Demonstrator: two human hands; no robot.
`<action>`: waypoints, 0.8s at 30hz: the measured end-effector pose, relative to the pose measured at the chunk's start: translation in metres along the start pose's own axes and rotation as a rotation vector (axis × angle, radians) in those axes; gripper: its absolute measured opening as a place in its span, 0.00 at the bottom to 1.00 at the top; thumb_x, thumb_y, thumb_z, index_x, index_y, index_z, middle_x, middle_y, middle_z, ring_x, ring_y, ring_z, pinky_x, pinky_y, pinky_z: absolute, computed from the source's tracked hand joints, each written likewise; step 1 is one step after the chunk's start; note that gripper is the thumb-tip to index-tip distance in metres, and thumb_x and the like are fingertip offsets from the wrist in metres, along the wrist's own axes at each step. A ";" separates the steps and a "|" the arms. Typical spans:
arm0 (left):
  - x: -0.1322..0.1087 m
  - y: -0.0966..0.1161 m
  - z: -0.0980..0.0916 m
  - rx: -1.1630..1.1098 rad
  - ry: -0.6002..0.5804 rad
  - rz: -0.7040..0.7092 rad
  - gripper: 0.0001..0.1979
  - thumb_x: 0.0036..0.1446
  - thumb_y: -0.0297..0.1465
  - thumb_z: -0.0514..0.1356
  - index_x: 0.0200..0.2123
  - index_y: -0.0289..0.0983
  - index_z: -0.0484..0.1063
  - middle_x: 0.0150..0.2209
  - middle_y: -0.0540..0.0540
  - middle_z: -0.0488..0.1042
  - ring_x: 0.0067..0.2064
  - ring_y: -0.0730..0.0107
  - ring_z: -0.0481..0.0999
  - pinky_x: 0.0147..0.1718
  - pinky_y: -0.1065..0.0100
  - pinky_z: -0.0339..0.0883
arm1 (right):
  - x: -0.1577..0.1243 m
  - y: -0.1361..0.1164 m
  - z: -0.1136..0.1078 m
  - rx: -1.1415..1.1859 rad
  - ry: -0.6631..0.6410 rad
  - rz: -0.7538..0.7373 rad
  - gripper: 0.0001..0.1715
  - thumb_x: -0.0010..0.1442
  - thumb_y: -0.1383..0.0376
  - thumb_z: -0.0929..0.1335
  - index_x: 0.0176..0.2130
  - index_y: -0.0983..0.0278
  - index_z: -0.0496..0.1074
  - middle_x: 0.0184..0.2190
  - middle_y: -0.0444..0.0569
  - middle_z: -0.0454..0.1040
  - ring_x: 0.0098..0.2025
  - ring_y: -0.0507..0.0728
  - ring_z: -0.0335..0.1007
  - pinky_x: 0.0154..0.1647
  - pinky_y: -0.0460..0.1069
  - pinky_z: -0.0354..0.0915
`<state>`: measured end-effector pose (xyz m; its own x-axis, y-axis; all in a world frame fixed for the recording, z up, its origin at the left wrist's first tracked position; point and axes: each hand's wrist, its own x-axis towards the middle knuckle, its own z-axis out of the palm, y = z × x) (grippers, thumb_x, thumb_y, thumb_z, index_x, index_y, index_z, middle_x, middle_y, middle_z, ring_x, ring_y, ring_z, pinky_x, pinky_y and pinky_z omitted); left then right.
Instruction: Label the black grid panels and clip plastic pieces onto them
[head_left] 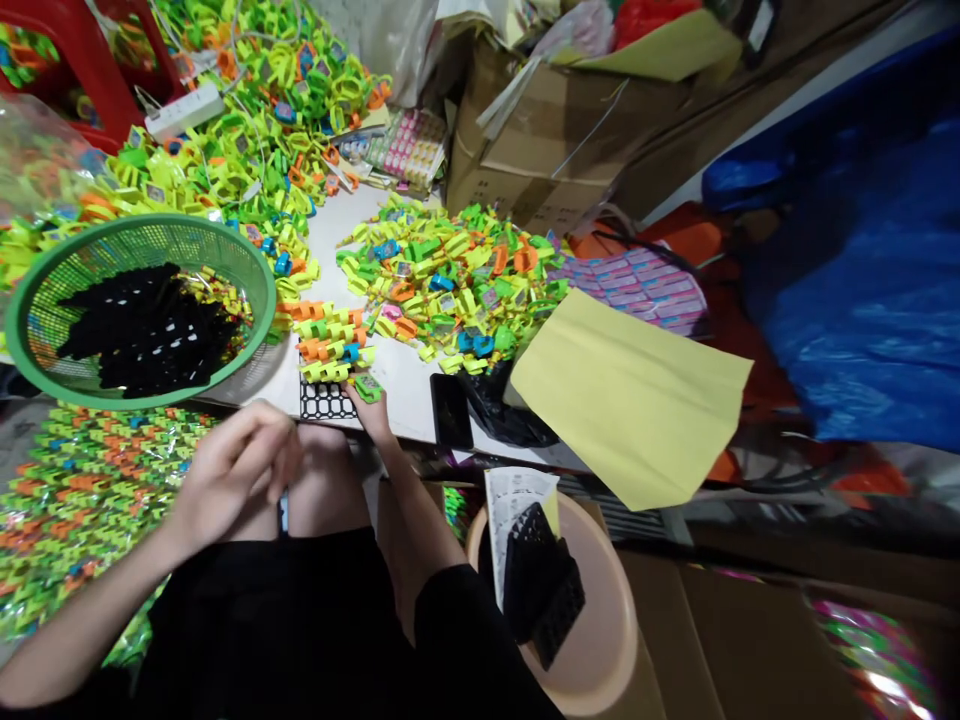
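My left hand (pixel 247 462) is raised over my lap at the near edge of the table, its fingers curled in. Whether anything sits inside them is hidden. At the right front corner of a black grid tray (pixel 328 402), my right hand (pixel 373 410) grips a green toy watch (pixel 368 387). Rows of yellow, orange and green toy watches (pixel 324 345) stand on the back part of that tray, while its front squares are bare. Behind and to the right spreads a loose heap of toy watches (pixel 450 275).
A green basket (pixel 259 345) with black pieces and small packets stands left. More watches (pixel 247 140) surround a power strip (pixel 185 110). Rightward lie a phone (pixel 451 410) and yellow sheet (pixel 637 400). A pink tub (pixel 611 640) holds black trays. Cardboard boxes (pixel 547 140) stand behind.
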<state>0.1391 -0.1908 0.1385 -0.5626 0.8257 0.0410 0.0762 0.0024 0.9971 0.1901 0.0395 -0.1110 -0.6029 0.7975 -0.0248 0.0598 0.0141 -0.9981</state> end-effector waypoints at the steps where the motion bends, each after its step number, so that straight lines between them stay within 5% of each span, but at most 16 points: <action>1: 0.008 -0.009 0.001 0.001 -0.015 -0.011 0.18 0.63 0.42 0.55 0.26 0.36 0.68 0.21 0.52 0.68 0.23 0.76 0.67 0.26 0.71 0.65 | -0.001 0.001 -0.001 -0.035 -0.004 -0.015 0.17 0.52 0.55 0.70 0.37 0.64 0.74 0.35 0.50 0.79 0.36 0.56 0.76 0.40 0.49 0.72; 8: 0.031 -0.101 -0.002 -0.077 -0.021 -0.247 0.20 0.59 0.49 0.56 0.33 0.35 0.68 0.24 0.52 0.69 0.22 0.77 0.66 0.23 0.72 0.62 | 0.009 -0.013 -0.002 -0.364 -0.102 -0.104 0.11 0.55 0.62 0.68 0.39 0.65 0.74 0.39 0.54 0.79 0.40 0.59 0.75 0.44 0.51 0.69; 17: 0.030 -0.137 -0.005 -0.016 -0.198 -0.322 0.21 0.58 0.49 0.55 0.34 0.35 0.68 0.27 0.50 0.71 0.23 0.76 0.67 0.24 0.72 0.63 | 0.024 -0.027 0.009 -0.676 -0.176 -0.063 0.09 0.54 0.72 0.69 0.37 0.65 0.77 0.41 0.56 0.79 0.45 0.62 0.75 0.47 0.52 0.68; 21: 0.044 -0.165 0.002 0.355 -0.151 -0.195 0.19 0.62 0.46 0.50 0.36 0.37 0.69 0.32 0.45 0.74 0.33 0.67 0.74 0.36 0.65 0.69 | 0.022 -0.027 0.011 -0.660 -0.164 -0.065 0.08 0.54 0.69 0.70 0.37 0.64 0.76 0.41 0.55 0.79 0.45 0.61 0.75 0.47 0.51 0.67; 24: 0.046 -0.193 0.003 0.734 -0.087 0.052 0.19 0.63 0.42 0.50 0.49 0.37 0.69 0.50 0.39 0.72 0.53 0.57 0.70 0.55 0.55 0.62 | 0.018 -0.025 0.003 -0.541 -0.194 -0.110 0.09 0.57 0.67 0.68 0.40 0.64 0.75 0.41 0.52 0.79 0.44 0.58 0.74 0.46 0.49 0.67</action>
<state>0.1011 -0.1520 -0.0523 -0.4782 0.8768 0.0510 0.6488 0.3135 0.6934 0.1755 0.0512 -0.0872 -0.7604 0.6492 0.0165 0.3554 0.4373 -0.8261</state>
